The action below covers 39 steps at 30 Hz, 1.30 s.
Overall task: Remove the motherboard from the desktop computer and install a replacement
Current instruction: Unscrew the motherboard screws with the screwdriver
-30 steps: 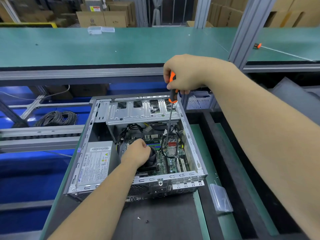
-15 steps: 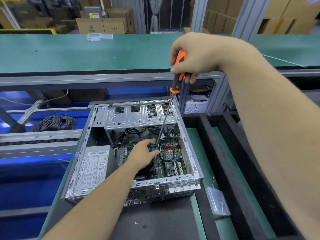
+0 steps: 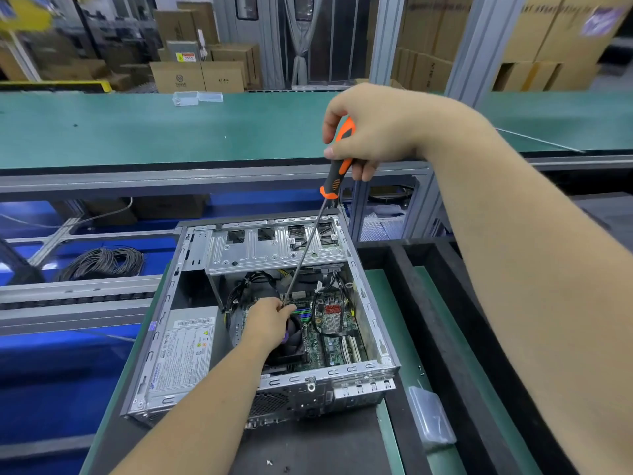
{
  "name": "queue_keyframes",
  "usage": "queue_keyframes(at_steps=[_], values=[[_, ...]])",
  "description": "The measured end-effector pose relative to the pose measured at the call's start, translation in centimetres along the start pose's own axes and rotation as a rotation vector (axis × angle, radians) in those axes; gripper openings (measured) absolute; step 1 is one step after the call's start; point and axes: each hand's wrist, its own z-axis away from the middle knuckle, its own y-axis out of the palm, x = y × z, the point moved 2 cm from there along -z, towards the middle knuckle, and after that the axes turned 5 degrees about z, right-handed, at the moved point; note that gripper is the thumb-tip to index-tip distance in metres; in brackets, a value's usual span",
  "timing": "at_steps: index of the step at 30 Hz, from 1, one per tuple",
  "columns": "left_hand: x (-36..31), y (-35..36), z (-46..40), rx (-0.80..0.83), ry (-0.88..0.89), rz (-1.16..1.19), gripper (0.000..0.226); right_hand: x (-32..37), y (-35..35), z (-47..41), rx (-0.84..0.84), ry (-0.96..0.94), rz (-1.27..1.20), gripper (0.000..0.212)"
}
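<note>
Our right hand (image 3: 373, 132) grips the screwdriver (image 3: 337, 162) handle. Our left hand (image 3: 270, 320) pinches its shaft tip above the motherboard (image 3: 329, 327) inside the computer case (image 3: 373, 323).

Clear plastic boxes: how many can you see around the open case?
2. One small clear plastic box lies on the green mat right of the grey open computer case; another sits on the far green bench. More may be hidden.

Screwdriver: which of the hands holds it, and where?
Right hand grips the screwdriver by its orange handle; left hand pinches the shaft near the tip, inside the case.
</note>
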Motion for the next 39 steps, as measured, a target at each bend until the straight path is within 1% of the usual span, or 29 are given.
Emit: queue_keyframes(at_steps=[4,5,6,7,8,10,11,12,13,15,17,18,20,21,23,25,27,29,32,33,36,39], values=[[-0.1,-0.2,0.1,0.002,-0.076,0.034,0.050,0.0,-0.7,0.2,-0.051,0.010,0.004,0.013],[-0.3,-0.4,0.1,-0.018,-0.107,0.082,0.052,0.0,-0.9,0.3,-0.065,0.015,0.007,0.013],[-0.4,-0.6,0.2,-0.047,-0.164,0.182,0.051,0.0,-1.0,0.4,-0.083,0.018,0.015,0.015],[-0.3,-0.7,-0.1,-0.073,-0.247,0.347,0.049,-0.1,-1.2,0.5,-0.104,0.020,0.025,0.018],[-0.1,-0.6,-0.2,-0.077,-0.361,0.596,0.045,-0.2,-1.3,0.6,-0.129,0.021,0.035,0.021],[0.3,-0.6,-0.1,-0.036,-0.573,1.137,0.041,-0.4,-1.5,0.6,-0.180,0.019,0.062,0.025],[0.6,-0.6,-0.1,-0.019,-0.639,1.332,0.041,-0.5,-1.4,0.5,-0.200,0.016,0.095,0.025],[0.8,-0.7,-0.1,-0.007,-0.683,1.448,0.041,-0.5,-1.3,0.4,-0.206,0.015,0.140,0.024],[1.0,-0.8,-0.1,0.008,-0.697,1.482,0.038,-0.6,-0.9,0.2,-0.197,0.024,0.183,0.022],[1.2,-1.0,-0.1,0.038,-0.663,1.406,0.032,-0.8,0.1,-0.2,-0.150,0.065,0.229,0.020],[0.6,-0.9,0.1,0.057,-0.582,1.234,0.028,-1.0,1.3,-0.4,-0.098,0.100,0.268,0.022],[0.3,-0.8,0.1,0.064,-0.518,1.082,0.027,-1.2,1.7,-0.5,-0.079,0.113,0.287,0.024],[-0.6,-0.3,0.3,0.101,-0.358,0.677,0.026,-1.5,2.2,-0.5,-0.066,0.132,0.321,0.026],[-1.3,0.1,0.5,0.136,-0.261,0.467,0.029,-1.7,2.2,-0.5,-0.070,0.141,0.332,0.026],[-2.8,1.4,1.2,0.219,-0.051,0.093,0.044,-1.9,2.2,-0.4,-0.085,0.151,0.348,0.025],[-4.2,3.0,1.8,0.277,0.061,-0.123,0.051,-2.0,2.2,-0.3,-0.100,0.141,0.376,0.025],[-5.4,4.5,2.1,0.295,0.141,-0.271,0.047,-2.1,2.6,-0.3,-0.111,0.125,0.411,0.025],[-6.1,5.6,2.2,0.298,0.199,-0.369,0.038,-2.4,3.3,-0.4,-0.104,0.116,0.425,0.023],[-6.3,6.2,2.3,0.343,0.312,-0.499,0.017,-3.4,4.8,-0.5,-0.082,0.123,0.410,0.017],[-6.2,6.3,2.2,0.377,0.348,-0.537,0.016,-3.7,5.3,-0.5,-0.077,0.128,0.403,0.016],[-5.3,6.4,2.0,0.493,0.373,-0.632,0.037,-4.4,6.4,-0.7,-0.070,0.133,0.396,0.012],[-4.8,6.4,1.8,0.565,0.382,-0.684,0.039,-4.7,7.0,-1.0,-0.080,0.127,0.392,0.012]])
